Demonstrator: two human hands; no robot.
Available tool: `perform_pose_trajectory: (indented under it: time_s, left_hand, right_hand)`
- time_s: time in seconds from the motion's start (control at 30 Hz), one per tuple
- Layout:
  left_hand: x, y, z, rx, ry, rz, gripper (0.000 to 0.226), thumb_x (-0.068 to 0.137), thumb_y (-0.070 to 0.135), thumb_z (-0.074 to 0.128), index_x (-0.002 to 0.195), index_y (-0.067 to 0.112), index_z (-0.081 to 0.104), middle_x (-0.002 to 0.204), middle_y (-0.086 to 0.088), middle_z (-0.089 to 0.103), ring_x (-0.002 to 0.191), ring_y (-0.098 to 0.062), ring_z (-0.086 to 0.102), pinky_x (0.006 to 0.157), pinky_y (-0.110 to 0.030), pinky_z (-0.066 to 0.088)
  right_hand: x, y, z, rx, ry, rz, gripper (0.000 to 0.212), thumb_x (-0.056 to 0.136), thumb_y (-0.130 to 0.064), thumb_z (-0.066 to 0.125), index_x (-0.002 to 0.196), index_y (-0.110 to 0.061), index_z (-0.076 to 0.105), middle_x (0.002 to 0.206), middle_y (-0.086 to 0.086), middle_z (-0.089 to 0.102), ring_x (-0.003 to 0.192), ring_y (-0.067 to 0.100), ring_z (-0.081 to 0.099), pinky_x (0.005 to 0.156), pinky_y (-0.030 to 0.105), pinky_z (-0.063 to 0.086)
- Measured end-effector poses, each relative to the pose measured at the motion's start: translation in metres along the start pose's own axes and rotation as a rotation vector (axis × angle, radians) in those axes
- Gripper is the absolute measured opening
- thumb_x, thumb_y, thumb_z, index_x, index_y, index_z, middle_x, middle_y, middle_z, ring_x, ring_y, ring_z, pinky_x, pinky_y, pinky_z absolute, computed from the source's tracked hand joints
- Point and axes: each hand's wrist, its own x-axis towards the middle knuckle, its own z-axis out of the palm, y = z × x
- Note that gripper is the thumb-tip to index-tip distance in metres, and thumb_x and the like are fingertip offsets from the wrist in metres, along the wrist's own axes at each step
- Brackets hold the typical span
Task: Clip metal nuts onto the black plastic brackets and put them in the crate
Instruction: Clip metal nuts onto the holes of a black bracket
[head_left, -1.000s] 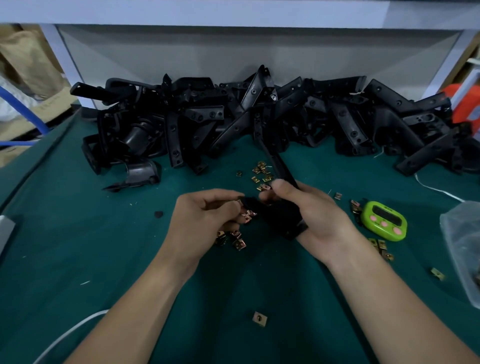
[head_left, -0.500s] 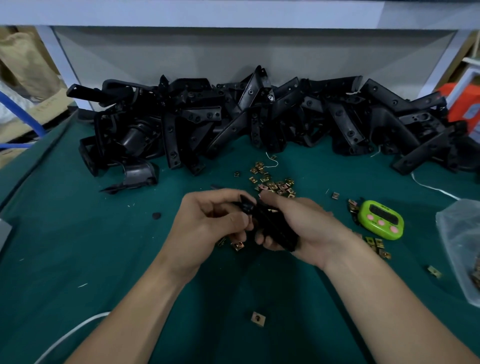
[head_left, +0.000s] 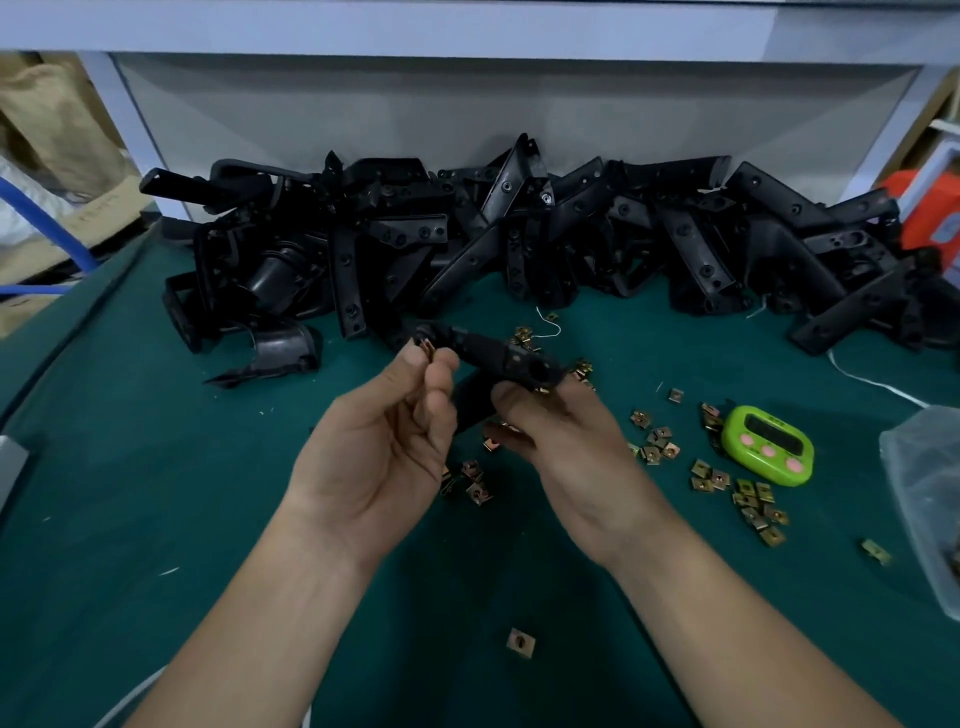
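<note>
A black plastic bracket is held above the green mat between both hands. My right hand grips its right end from below, fingers curled round it. My left hand pinches a small metal nut at the bracket's left tip, thumb and fingers closed on it. Several brass-coloured metal nuts lie scattered on the mat right of my hands, with more nuts under them. A large heap of black brackets lies along the back of the table. No crate is in view.
A green timer lies right of my hands. A clear plastic bag sits at the right edge. One loose nut lies near the front. A white cable runs at bottom left, an orange object stands at far right.
Both hands have lifted the bracket and turned it so it lies across, left tip up. My left hand now pinches a nut at that tip.
</note>
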Motion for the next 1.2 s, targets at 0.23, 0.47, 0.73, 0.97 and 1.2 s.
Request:
perform_pose_trajectory:
  time_s: [0.23,0.47,0.73,0.97,1.2]
  left_hand:
    - [0.006,0.000,-0.013,0.129,-0.004,0.029,0.015,0.081,0.016,0.070,0.087,0.015,0.084,0.079,-0.001,0.072,0.059,-0.003,0.065,0.055,-0.013,0.053]
    - [0.010,-0.010,-0.022,0.663,0.062,0.151,0.021,0.062,0.027,0.083,0.081,0.017,0.082,0.083,-0.010,0.076,0.068,-0.013,0.071,0.059,-0.019,0.056]
    - [0.010,-0.012,-0.023,0.783,0.018,0.121,0.024,0.066,0.027,0.081,0.087,0.016,0.083,0.081,-0.007,0.077,0.067,-0.011,0.071,0.059,-0.019,0.055]
    - [0.011,-0.015,-0.024,0.796,0.072,0.139,0.029,0.058,0.029,0.085,0.083,0.015,0.083,0.079,-0.009,0.077,0.064,-0.013,0.071,0.057,-0.019,0.055]
    - [0.012,-0.014,-0.027,0.765,0.101,0.131,0.024,0.062,0.026,0.084,0.082,0.012,0.082,0.081,-0.011,0.078,0.065,-0.015,0.072,0.057,-0.020,0.055]
  right_hand:
    - [0.010,-0.023,-0.019,0.336,0.264,0.034,0.012,0.103,-0.008,0.050,0.098,-0.009,0.061,0.088,0.013,0.067,0.090,0.029,0.069,0.081,0.047,0.059]
    - [0.012,-0.029,-0.055,-0.245,0.001,0.160,0.022,0.107,-0.021,0.046,0.095,-0.007,0.058,0.072,0.019,0.067,0.051,0.031,0.061,0.044,0.032,0.048]
    - [0.008,-0.024,-0.058,-0.931,-0.112,0.110,0.038,0.101,-0.044,0.054,0.072,-0.020,0.062,0.055,0.010,0.066,0.040,0.026,0.063,0.041,0.026,0.047]
    - [0.007,-0.022,-0.053,-0.974,-0.109,0.085,0.044,0.102,-0.042,0.054,0.079,-0.004,0.058,0.055,0.017,0.063,0.037,0.022,0.060,0.042,0.027,0.045]
    - [0.008,-0.021,-0.054,-0.932,-0.066,0.099,0.039,0.101,-0.042,0.054,0.077,-0.012,0.061,0.060,0.019,0.064,0.040,0.025,0.061,0.042,0.031,0.046]
